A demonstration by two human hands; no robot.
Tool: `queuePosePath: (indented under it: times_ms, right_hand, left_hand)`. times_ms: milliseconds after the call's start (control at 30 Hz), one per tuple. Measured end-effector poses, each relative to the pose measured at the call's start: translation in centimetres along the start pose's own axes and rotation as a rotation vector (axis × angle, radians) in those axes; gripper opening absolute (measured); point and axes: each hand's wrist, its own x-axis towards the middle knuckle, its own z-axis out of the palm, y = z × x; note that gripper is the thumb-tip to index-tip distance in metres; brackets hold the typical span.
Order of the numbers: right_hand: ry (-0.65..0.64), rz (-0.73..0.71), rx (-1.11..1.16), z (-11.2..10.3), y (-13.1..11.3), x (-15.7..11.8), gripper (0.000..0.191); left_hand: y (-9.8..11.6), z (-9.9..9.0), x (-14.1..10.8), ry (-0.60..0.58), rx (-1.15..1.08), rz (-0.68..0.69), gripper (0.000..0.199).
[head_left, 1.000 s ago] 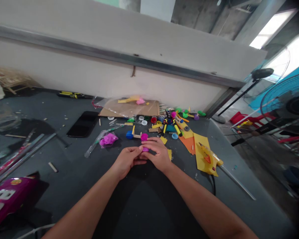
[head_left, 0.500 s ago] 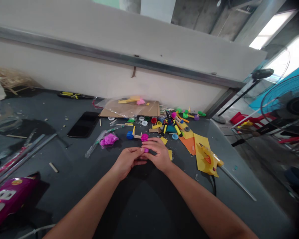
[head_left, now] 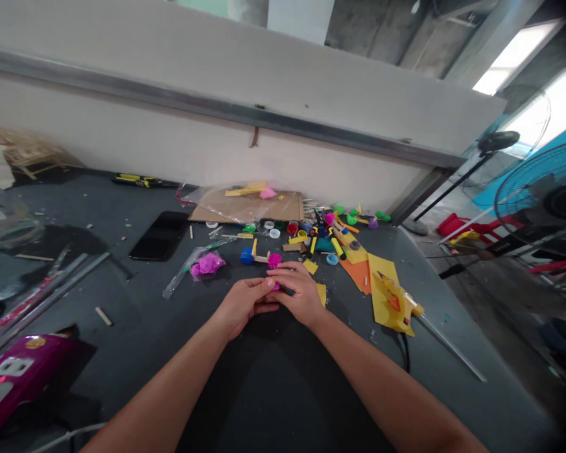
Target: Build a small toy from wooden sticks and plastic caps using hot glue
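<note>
Between my fingertips, above the dark table (head_left: 264, 390), is a small piece of purple clay (head_left: 276, 287), mostly covered by the fingers. My left hand (head_left: 246, 303) pinches it from the left, and my right hand (head_left: 298, 290) closes on it from the right. Just beyond the fingers lie a magenta cap (head_left: 274, 260) and a blue cap (head_left: 246, 255), with small wooden pieces between them. To the left, a clear bag with purple clay (head_left: 208, 265) rests beside a clear tube (head_left: 175, 280).
A yellow glue gun (head_left: 399, 305) lies on yellow sheets at right. Coloured caps and pliers (head_left: 336, 244) are scattered behind my hands. At left are a phone (head_left: 159, 236), clear rods and a purple device (head_left: 26, 374).
My fingers have closed slightly over the purple clay, so less of it shows. The whole view has shifted very slightly.
</note>
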Motion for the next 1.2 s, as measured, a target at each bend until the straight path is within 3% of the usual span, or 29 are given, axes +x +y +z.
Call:
queuePosePath:
  times_ms: [500,700,933,1200]
  right_hand:
    - [-0.005,0.007,0.079,0.29,-0.07,0.05,0.023]
    - [-0.039,0.015,0.091,0.43,-0.35,-0.03,0.028]
    - [0.054,0.104,0.113,0.04,0.26,0.05,0.022]
    - [0.048,0.108,0.139,-0.14,0.23,0.05,0.025]
  left_hand:
    - [0.32,-0.17,-0.11,-0.071,-0.033,-0.083,0.020]
    - [0.06,-0.33,0.08,-0.054,-0.022,-0.064,0.016]
    - [0.32,-0.46,0.03,-0.058,-0.080,-0.063,0.020]
    - [0.01,-0.71,0.21,-0.015,-0.089,-0.028,0.016]
